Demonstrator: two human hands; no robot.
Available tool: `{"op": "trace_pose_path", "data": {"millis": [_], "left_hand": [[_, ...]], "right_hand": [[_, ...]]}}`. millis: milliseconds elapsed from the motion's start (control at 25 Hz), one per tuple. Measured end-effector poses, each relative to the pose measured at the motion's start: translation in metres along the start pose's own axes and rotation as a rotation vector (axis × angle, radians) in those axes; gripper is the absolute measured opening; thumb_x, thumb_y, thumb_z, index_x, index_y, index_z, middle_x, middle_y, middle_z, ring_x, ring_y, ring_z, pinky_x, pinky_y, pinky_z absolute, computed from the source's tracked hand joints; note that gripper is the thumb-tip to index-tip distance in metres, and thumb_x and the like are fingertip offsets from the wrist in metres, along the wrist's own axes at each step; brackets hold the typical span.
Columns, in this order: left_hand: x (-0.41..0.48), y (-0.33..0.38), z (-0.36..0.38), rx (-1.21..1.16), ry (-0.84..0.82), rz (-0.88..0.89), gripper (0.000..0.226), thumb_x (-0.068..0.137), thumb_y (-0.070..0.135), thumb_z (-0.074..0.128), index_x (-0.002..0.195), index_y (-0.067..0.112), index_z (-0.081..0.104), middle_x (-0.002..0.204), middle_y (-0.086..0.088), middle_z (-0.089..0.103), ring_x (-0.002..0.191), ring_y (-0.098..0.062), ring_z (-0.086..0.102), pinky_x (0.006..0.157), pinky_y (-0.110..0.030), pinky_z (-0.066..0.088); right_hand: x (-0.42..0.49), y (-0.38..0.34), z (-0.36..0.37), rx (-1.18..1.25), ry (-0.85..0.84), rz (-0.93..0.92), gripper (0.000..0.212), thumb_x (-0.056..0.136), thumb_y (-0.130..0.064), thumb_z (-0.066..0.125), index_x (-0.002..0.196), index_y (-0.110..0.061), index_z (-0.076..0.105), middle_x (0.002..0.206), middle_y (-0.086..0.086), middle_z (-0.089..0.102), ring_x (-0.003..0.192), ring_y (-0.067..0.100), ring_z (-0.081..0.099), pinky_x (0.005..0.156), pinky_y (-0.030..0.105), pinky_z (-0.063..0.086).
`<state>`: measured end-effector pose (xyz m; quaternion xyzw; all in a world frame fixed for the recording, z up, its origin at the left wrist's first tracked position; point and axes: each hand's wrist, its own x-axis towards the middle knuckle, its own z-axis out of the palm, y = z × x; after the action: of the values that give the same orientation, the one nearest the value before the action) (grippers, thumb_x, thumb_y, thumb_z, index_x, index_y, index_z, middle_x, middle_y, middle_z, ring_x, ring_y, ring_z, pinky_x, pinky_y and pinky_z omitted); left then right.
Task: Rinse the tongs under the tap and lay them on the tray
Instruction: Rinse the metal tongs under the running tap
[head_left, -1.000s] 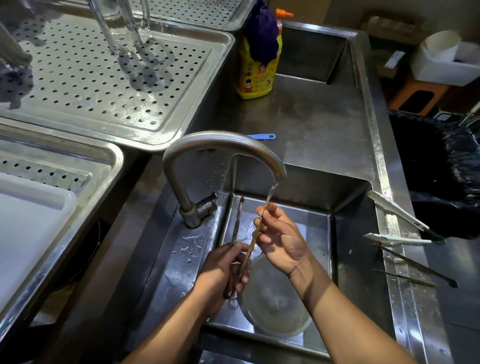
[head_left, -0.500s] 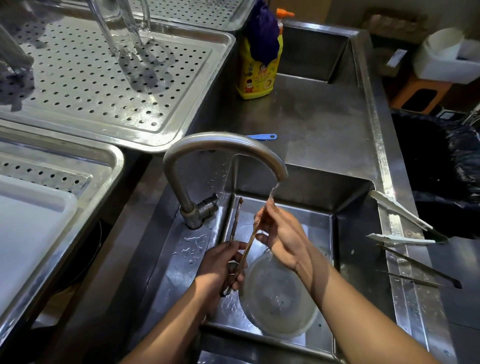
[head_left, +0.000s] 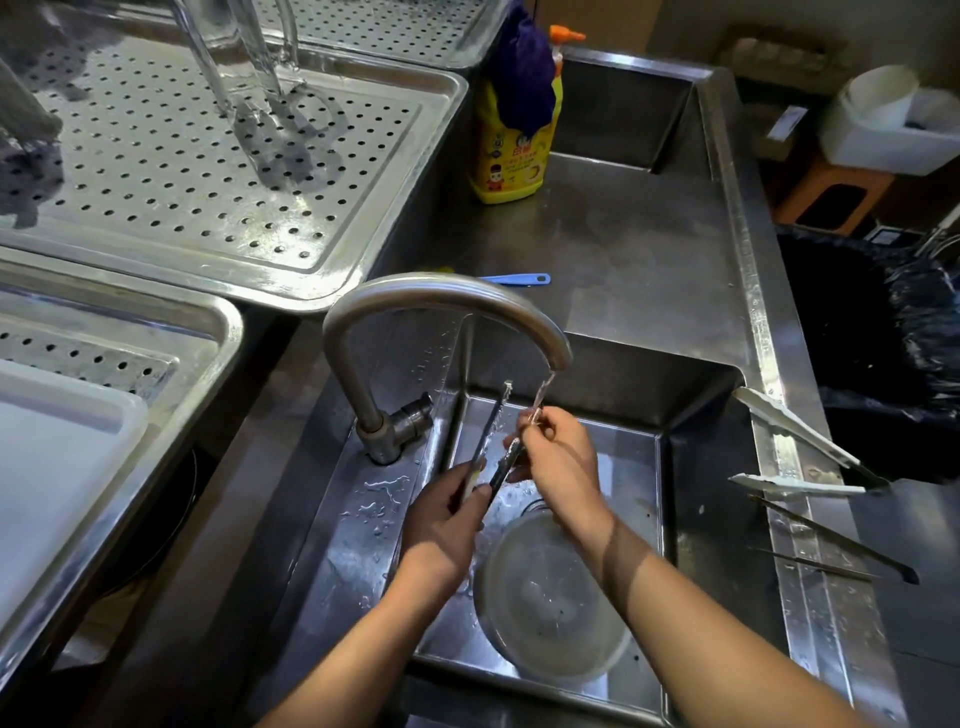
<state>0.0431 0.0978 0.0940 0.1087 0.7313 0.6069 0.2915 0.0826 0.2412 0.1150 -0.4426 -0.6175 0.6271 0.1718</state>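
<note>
Thin metal tongs (head_left: 492, 426) are held over the sink basin (head_left: 696, 467), tips pointing up and away from me. My left hand (head_left: 447, 519) grips their hinge end. My right hand (head_left: 558, 452) pinches the right arm near its tip, where water from the curved tap (head_left: 447, 296) runs onto my fingers. The left arm of the tongs stands free beside the stream. A perforated steel tray (head_left: 171, 156) lies at the far left with glassware on it.
A clear round bowl (head_left: 550, 597) sits in the basin under my arms. White-tipped tongs (head_left: 795, 431) and thin dark tongs (head_left: 831, 535) rest on the sink's right rim. A yellow detergent bottle (head_left: 511, 150) stands behind. A second tray (head_left: 156, 338) holds a white board at left. A black bin is right.
My left hand has lifted the tongs' hinge end and the tongs stand more upright. My right hand has slid up to the tip of the right arm, under the stream.
</note>
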Motion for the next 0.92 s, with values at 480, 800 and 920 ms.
{"op": "trace_pose_path", "data": {"millis": [480,800,920], "left_hand": [[-0.004,-0.018,-0.006,-0.086,0.037,-0.05,0.022,0.095,0.019,0.06,0.096,0.034,0.076,0.067,0.016,0.07,0.058,0.0,0.059,0.049,-0.018,0.045],[-0.005,-0.016,0.0,0.063,0.053,0.093,0.014,0.083,0.03,0.066,0.083,0.045,0.066,0.076,0.016,0.067,0.068,-0.006,0.061,0.066,-0.027,0.049],[-0.006,-0.02,-0.01,-0.019,0.008,0.0,0.002,0.084,0.036,0.063,0.084,0.036,0.065,0.074,0.009,0.068,0.072,-0.026,0.069,0.055,-0.033,0.055]], "right_hand": [[-0.009,0.001,0.002,-0.179,0.055,-0.076,0.014,0.093,-0.027,0.057,0.081,-0.028,0.063,0.061,-0.003,0.065,0.048,0.008,0.061,0.04,0.029,0.052],[0.003,-0.002,-0.001,0.056,-0.041,0.106,0.013,0.096,-0.013,0.057,0.094,-0.015,0.07,0.074,0.009,0.077,0.059,0.015,0.07,0.045,0.028,0.053],[0.001,0.002,0.002,0.063,-0.17,0.114,0.009,0.094,-0.012,0.059,0.099,-0.011,0.066,0.078,0.013,0.077,0.063,0.019,0.071,0.044,0.028,0.051]]}}
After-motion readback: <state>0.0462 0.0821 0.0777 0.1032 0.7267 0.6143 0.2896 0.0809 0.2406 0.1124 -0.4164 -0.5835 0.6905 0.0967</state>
